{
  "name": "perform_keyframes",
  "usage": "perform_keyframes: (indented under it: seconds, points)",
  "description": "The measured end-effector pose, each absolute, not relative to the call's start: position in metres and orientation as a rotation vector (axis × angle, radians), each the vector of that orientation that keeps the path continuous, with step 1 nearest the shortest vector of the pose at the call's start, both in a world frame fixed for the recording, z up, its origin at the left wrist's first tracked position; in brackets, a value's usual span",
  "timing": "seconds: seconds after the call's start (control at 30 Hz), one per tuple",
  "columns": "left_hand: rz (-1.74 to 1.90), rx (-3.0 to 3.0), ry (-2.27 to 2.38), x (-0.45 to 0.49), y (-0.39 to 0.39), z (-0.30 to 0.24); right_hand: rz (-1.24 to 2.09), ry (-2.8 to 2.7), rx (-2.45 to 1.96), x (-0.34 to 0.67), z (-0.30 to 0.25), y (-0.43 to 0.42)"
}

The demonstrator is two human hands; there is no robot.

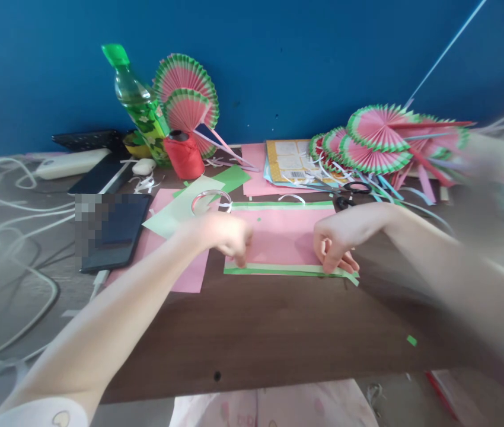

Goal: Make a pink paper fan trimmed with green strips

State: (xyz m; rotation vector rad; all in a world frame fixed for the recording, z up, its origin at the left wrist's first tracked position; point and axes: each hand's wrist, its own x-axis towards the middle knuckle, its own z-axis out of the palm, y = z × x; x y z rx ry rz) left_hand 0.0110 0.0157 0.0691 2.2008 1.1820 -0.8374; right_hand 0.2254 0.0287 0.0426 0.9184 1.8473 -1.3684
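Observation:
A pink sheet of paper (285, 234) lies flat on the brown table, with green strips along its far and near edges. Over its left side, my left hand (229, 234) is closed with the fingers curled down, a fingertip touching near the strip; anything inside the fingers is hidden. At the near right corner my right hand (338, 237) has its thumb and fingers closed on the green paper strip (285, 270). That strip's right end sticks out past the sheet at a slant. A roll of clear tape (211, 201) rests just beyond my left hand.
Pale green and pink sheets (190, 279) lie at left, near a dark tablet (118, 237) and white cables (51, 290). Behind stand a green bottle (145, 107) and red thread spool (184, 155). Black-handled scissors (357, 188) and paper fans (379, 139) are at back right.

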Motion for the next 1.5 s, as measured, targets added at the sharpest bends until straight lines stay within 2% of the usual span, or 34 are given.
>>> perform_keyframes:
  seconds: [0.57,1.03,1.5]
  points:
    - [-0.831,2.226,1.213,0.008,0.017,0.065,-1.302,1.886,0.861,0.225,0.042,0.031]
    - [-1.063,2.18,1.262,0.027,0.01,0.081,-1.299,1.904,0.814,0.224,0.042,0.032]
    - [-0.754,2.255,1.224,-0.005,0.015,0.059,-1.286,1.898,0.85,0.223,0.043,0.03]
